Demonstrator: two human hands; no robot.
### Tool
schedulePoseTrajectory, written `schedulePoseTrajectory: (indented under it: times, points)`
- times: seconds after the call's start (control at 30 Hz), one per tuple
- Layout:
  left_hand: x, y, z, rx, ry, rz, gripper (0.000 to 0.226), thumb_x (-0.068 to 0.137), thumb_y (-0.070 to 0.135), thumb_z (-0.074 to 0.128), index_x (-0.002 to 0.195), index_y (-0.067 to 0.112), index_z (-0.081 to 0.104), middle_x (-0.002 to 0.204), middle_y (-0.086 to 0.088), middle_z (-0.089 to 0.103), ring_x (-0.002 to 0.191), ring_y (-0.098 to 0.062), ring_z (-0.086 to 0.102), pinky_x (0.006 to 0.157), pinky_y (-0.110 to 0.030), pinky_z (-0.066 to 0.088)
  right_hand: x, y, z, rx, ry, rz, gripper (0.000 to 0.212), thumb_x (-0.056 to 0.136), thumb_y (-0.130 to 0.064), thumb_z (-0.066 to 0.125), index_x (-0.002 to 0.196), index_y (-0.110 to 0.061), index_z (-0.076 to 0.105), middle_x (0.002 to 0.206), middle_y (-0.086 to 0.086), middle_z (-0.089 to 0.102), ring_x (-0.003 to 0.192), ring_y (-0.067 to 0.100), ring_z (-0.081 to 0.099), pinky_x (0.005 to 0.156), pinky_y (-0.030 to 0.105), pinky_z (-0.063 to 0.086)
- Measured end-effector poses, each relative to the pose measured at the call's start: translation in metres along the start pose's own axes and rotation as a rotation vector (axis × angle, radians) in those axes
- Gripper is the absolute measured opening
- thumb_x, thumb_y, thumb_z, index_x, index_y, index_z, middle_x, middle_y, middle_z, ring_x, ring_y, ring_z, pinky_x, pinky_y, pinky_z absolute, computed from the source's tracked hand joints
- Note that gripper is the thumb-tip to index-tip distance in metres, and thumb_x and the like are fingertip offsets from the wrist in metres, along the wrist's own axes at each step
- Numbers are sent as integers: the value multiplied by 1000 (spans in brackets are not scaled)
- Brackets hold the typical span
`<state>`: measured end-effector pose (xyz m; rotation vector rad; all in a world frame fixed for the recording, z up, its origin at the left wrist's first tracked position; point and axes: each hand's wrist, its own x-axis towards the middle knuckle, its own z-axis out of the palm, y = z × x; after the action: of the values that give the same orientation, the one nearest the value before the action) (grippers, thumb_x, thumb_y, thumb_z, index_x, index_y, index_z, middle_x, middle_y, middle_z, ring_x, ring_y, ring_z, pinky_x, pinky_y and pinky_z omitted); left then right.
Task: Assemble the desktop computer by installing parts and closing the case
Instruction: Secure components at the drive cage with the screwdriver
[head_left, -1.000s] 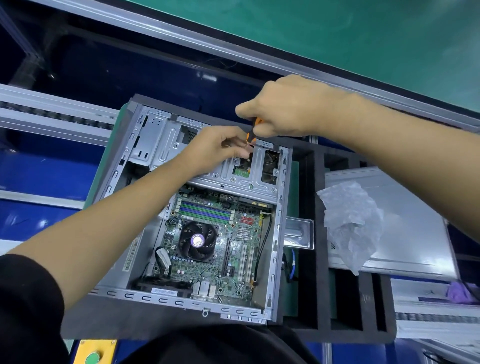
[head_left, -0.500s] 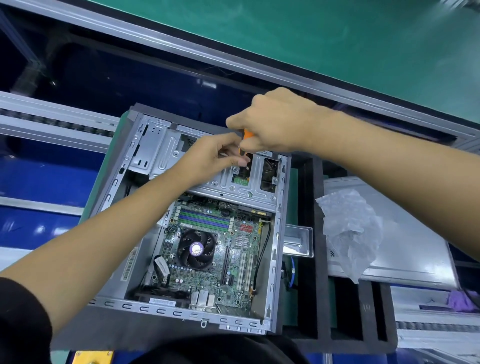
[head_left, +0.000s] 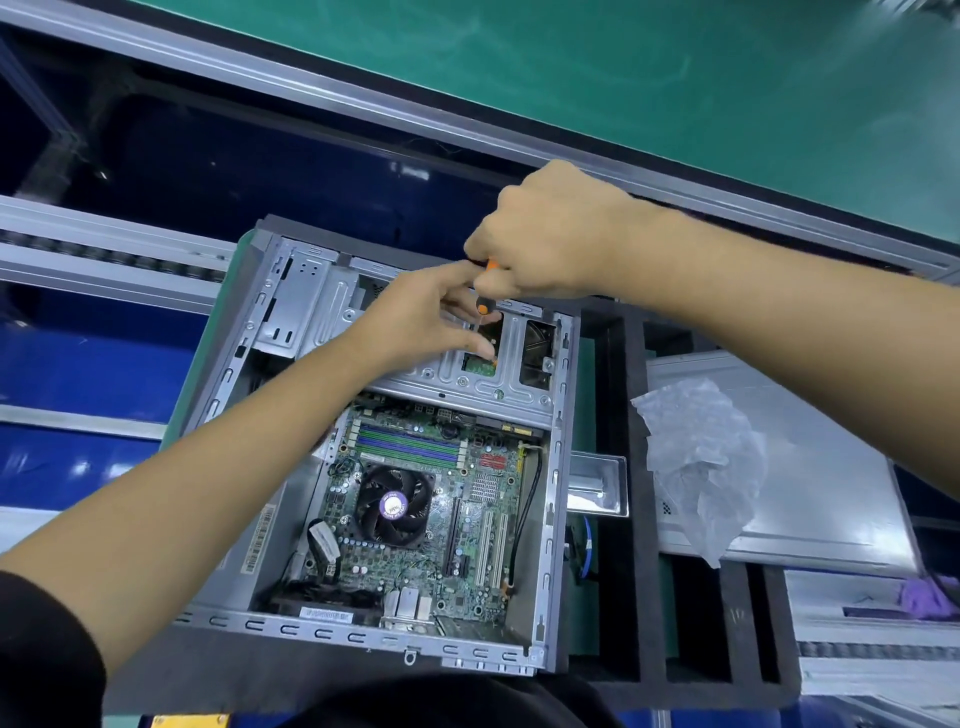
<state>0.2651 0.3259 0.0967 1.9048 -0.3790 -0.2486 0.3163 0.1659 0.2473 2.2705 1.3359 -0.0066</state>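
A: Near us, what lies in the open grey metal computer case (head_left: 550, 467)?

B: The green motherboard (head_left: 441, 499) sits on the case floor, with its round black cooler fan (head_left: 395, 506) near the case's near-left corner and the green and purple memory slots (head_left: 410, 447) behind it. The case itself lies flat on a black foam tray (head_left: 644, 519). It has no cover yet.

A: And beyond the board?

B: The silver metal drive cage (head_left: 467, 384) crosses the far end of the case. Both hands work there. The left hand (head_left: 421, 317) has its fingers stretched down to the cage opening, and the fingertips seem to steady the shaft of the orange-handled screwdriver (head_left: 485, 306). I cannot tell if they really pinch it.

A: The right hand?

B: The right hand (head_left: 545, 234) is clenched around the screwdriver's handle, just above the left one.

A: What has changed in the last second?

B: Very little. Both hands are at the same spot on the cage as one second ago, and the left fingers have opened out a bit more toward the tip. I judge that a screw is still being driven, so this part is not yet fixed.

A: And to the right of the case?

B: A crumpled clear plastic bag (head_left: 701, 457) lies on a flat silver metal side panel (head_left: 810, 467), well apart from the case. Closing is surely a later step.
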Motion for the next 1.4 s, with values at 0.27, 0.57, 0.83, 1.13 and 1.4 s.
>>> schedulePoseTrajectory:
  times: [0.27,0.57,0.83,1.13,1.4]
  points:
    - [3,-2,4,198,63,38,11,86,23,80,97,21,80,91,21,76,88,-1,71,87,-31,55,-5,4,0,4,37,-207,31,87,-22,53,102,-26,26,74,1,54,47,27,40,46,27,15]
    - [-3,-2,7,112,158,8,22,72,29,91,82,19,74,78,11,75,75,-5,69,71,-21,54,-7,-4,4,-31,13,-11,34,94,-44,46,76,-18,34,53,0,33,44,20,26,48,28,15]
    - [2,0,0,233,-33,56,5,91,8,74,96,9,75,87,26,72,93,12,67,96,-23,51,-12,4,3,26,-9,-212,24,90,-27,60,101,-23,38,66,0,51,50,29,43,49,29,23]
    - [-3,17,17,-34,188,101,18,80,39,84,89,33,69,77,13,71,74,-2,66,69,-19,50,-2,-14,4,79,-90,122,25,93,-36,49,85,-14,57,60,0,42,50,19,39,48,29,22]
    - [8,24,-7,-110,-214,56,23,103,19,59,120,33,64,113,8,76,111,-8,70,103,-27,51,-11,7,1,75,-46,-215,21,93,-28,56,108,-28,41,70,-7,46,47,15,33,47,29,19]
